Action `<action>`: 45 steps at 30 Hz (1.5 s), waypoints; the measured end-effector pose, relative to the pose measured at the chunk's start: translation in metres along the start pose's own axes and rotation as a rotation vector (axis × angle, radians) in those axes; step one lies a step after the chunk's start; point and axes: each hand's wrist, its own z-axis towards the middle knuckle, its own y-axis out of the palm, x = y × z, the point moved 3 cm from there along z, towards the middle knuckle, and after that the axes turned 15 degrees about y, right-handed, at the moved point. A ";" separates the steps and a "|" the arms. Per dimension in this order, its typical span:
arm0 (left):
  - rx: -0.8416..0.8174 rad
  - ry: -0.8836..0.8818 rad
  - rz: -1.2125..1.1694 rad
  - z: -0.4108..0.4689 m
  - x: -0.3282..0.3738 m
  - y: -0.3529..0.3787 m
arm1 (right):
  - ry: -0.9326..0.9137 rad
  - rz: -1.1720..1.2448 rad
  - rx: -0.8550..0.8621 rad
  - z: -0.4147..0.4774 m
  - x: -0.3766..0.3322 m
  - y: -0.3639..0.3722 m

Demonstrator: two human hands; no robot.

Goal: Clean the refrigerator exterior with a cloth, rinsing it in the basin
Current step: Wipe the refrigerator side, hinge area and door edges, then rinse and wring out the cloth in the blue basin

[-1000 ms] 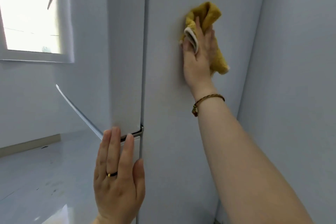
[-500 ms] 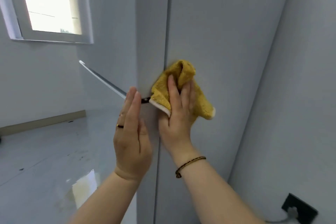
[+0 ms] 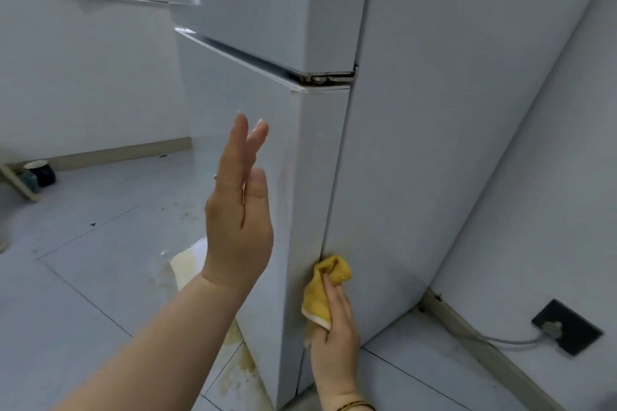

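Down low, the right hand [image 3: 335, 334] presses the yellow cloth [image 3: 318, 297] with flat, straight fingers against the refrigerator [image 3: 434, 143] side, at the seam behind its lower door; the left hand [image 3: 238, 220] is raised beside the door, fingers straight and holding nothing

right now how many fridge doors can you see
2: the upper door above the hinge, and the lower door below it, where the right hand presses the yellow cloth against its edge.
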 end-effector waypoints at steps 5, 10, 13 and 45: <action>-0.003 -0.505 0.125 -0.007 -0.002 -0.050 | 0.469 0.406 -0.218 -0.016 -0.068 -0.018; -0.310 -1.007 0.041 0.015 0.006 -0.070 | 0.818 0.557 -0.408 -0.006 -0.145 -0.053; -0.449 -1.327 -0.063 0.039 0.032 -0.076 | 0.959 0.765 -0.532 -0.006 -0.213 -0.062; -0.033 -1.016 0.243 0.323 -0.004 -0.356 | -0.168 -0.178 -1.134 0.068 -0.632 0.142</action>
